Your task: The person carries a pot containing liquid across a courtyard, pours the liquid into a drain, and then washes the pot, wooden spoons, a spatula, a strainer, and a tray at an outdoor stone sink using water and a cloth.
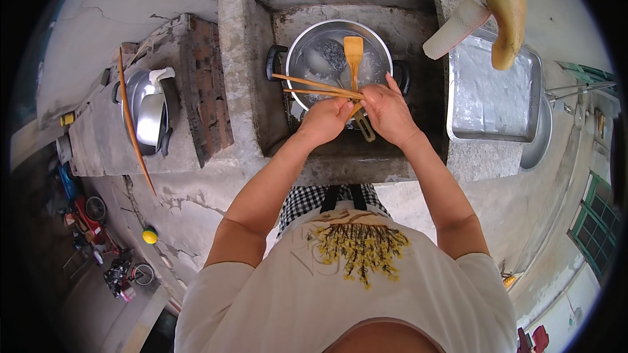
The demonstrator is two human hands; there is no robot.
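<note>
A pair of wooden chopsticks [319, 87] lies across the near side of a steel pot [338, 23] with black handles. My right hand [390, 112] grips their right ends. Close beside it, my left hand [325, 121] has its fingers closed around the chopsticks near the same ends; overlapping fingers partly hide this grip. A wooden spatula [353, 54] leans in the pot, its handle running down between my hands. Below them, a greenish utensil handle [364, 126] sticks out over the rim. Water fills the pot, with a metal-wire scourer [329, 54] and a rounded metal piece inside.
The pot stands in a concrete sink [235, 68]. At right sits a rectangular metal tray [490, 93], below a yellowed pipe [508, 24] and a pale hose [456, 29]. On the left ledge, a wooden stick [131, 122] lies across a metal pot [149, 113] holding a white cloth [161, 74].
</note>
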